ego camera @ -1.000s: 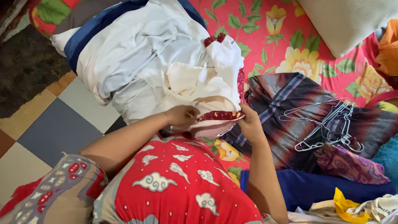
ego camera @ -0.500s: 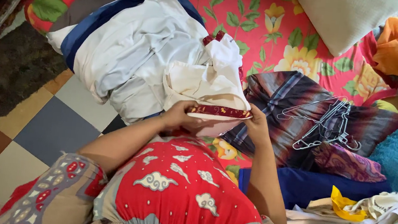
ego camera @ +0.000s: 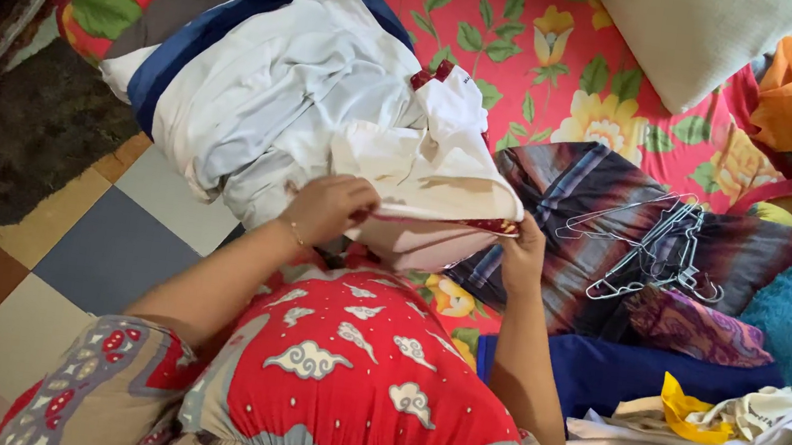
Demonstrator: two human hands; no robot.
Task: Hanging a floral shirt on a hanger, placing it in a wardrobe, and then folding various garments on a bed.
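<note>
Head camera looks steeply down, close over bed [ego camera: 556, 71]

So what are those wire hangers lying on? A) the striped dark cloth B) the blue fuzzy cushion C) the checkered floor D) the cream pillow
A: the bunch of wire hangers rests on the striped dark cloth spread over the flowered bed sheet, to the right of the person's hands.

It was a home bedroom: a flowered mattress [ego camera: 556, 71] at twelve o'clock, heaped laundry [ego camera: 280, 98], wire hangers [ego camera: 649, 249] at two, checkered floor [ego camera: 60, 252] at nine.
</note>
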